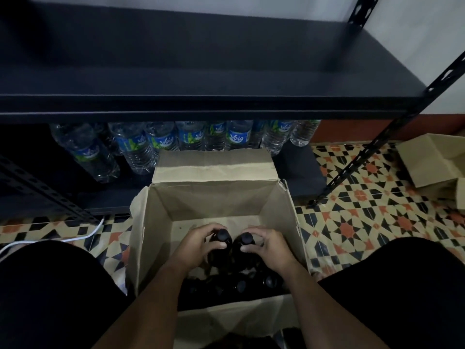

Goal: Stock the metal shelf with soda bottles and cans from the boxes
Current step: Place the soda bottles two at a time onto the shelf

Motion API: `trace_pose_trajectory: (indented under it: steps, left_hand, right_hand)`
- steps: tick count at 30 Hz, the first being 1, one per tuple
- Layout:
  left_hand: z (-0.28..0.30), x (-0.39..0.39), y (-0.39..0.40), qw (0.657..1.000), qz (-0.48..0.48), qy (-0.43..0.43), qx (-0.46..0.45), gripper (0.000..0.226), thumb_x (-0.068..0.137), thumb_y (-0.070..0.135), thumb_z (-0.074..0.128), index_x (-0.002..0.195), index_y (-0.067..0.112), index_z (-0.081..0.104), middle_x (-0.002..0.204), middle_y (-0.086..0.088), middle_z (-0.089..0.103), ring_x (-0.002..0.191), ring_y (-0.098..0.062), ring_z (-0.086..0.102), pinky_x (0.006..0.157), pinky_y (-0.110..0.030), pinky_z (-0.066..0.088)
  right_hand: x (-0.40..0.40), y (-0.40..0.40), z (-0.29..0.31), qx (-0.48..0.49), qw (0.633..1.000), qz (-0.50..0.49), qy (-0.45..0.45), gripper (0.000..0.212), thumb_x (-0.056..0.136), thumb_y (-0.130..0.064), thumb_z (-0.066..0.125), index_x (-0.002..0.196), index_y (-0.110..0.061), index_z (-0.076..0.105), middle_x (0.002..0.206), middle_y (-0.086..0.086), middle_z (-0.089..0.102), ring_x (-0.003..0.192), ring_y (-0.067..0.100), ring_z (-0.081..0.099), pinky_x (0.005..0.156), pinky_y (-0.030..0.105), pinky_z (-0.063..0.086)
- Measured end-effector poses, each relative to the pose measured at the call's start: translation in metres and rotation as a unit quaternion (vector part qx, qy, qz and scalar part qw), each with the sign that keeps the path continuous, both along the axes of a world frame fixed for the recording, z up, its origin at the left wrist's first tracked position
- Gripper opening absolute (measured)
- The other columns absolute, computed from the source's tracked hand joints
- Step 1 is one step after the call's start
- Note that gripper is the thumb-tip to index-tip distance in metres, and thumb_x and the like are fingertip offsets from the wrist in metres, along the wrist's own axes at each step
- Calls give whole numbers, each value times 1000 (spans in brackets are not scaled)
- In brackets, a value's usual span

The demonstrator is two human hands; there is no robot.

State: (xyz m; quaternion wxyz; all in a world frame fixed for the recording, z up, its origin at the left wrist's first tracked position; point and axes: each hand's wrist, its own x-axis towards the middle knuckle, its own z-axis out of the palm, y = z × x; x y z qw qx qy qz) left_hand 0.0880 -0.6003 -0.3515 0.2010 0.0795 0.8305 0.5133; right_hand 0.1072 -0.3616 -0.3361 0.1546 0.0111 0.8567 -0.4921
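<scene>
An open cardboard box (216, 197) stands on the floor in front of the dark metal shelf (201, 71). Dark soda bottles with black caps stand inside it. My left hand (198, 244) is wrapped around the neck of one dark bottle (222, 235). Beside it, my right hand (269, 245) grips the neck of a second dark bottle (246, 239). Several more dark bottles (241, 285) sit nearer to me in the box, partly hidden in shadow. The far half of the box is bare.
Several clear water bottles (161, 142) with blue labels fill the lowest shelf behind the box. A slotted shelf upright (377, 144) slants down at right. Another cardboard box (432, 162) lies at far right on the patterned tiles. A white cable (83, 235) runs at left.
</scene>
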Motion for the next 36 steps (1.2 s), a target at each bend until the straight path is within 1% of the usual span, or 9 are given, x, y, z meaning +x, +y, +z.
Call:
trace_pose_trajectory:
  steps: [2, 3, 8, 12, 15, 19, 27, 31, 36]
  left_hand:
    - [8, -8, 5, 1000, 5, 3, 22, 30, 83, 40, 77, 111, 35, 66, 108, 10, 73, 104, -19, 67, 93, -39, 51]
    - [13, -13, 6, 999, 10, 6, 32, 32, 84, 45, 74, 113, 34, 64, 108, 8, 73, 105, -20, 68, 95, -41, 51]
    - [57, -40, 12, 996, 42, 39, 67, 30, 93, 38, 67, 122, 30, 63, 114, 11, 74, 111, -10, 69, 100, -42, 53]
    - [124, -56, 17, 992, 46, 75, 86, 25, 98, 30, 68, 123, 28, 62, 115, 11, 71, 111, -10, 68, 96, -38, 53]
    - [198, -68, 22, 988, 66, 94, 99, 28, 95, 37, 68, 122, 30, 63, 117, 13, 70, 113, -11, 66, 97, -38, 54]
    - [313, -80, 25, 985, 49, 131, 97, 28, 97, 44, 63, 122, 31, 62, 122, 7, 67, 120, -21, 62, 99, -40, 51]
    - [540, -87, 31, 975, 54, 182, 118, 28, 97, 47, 61, 123, 40, 58, 122, 6, 64, 117, -20, 63, 97, -48, 52]
    - [637, -89, 40, 965, 57, 205, 152, 29, 98, 47, 58, 124, 32, 58, 119, 4, 65, 113, -25, 63, 93, -44, 53]
    - [731, -98, 56, 945, 68, 258, 191, 26, 101, 41, 58, 120, 22, 60, 110, 4, 66, 104, -23, 65, 88, -30, 52]
  right_hand:
    - [-8, -3, 6, -71, 997, -34, -13, 35, 76, -6, 86, 109, -7, 74, 110, 10, 74, 103, 14, 68, 94, 23, 49]
    - [-12, -4, 8, -97, 994, -48, -12, 32, 78, -5, 84, 108, -8, 74, 108, 9, 75, 101, 13, 68, 93, 26, 50]
    - [-40, -1, 48, -181, 979, -92, -15, 33, 83, 5, 77, 114, 0, 70, 103, 1, 75, 98, 9, 67, 90, 20, 50]
    - [-54, -1, 114, -217, 971, -102, 3, 35, 81, -4, 79, 116, -6, 72, 109, 3, 76, 104, 13, 70, 93, 22, 52]
    - [-60, 0, 182, -234, 966, -106, 21, 36, 81, -7, 79, 117, -5, 71, 116, 8, 74, 112, 19, 68, 96, 25, 52]
    - [-67, 4, 295, -243, 965, -89, 38, 34, 85, -8, 76, 119, -5, 71, 121, 9, 71, 119, 22, 65, 100, 32, 52]
    - [-72, 7, 536, -230, 964, -74, 108, 32, 88, -12, 73, 120, -11, 70, 120, 6, 70, 118, 23, 65, 101, 41, 52]
    - [-76, 6, 636, -232, 956, -71, 163, 28, 92, -16, 68, 120, -19, 69, 120, 3, 70, 117, 20, 65, 98, 31, 52]
    - [-87, 5, 722, -255, 938, -73, 222, 26, 94, -19, 65, 119, -18, 68, 117, 4, 72, 114, 18, 66, 94, 29, 53]
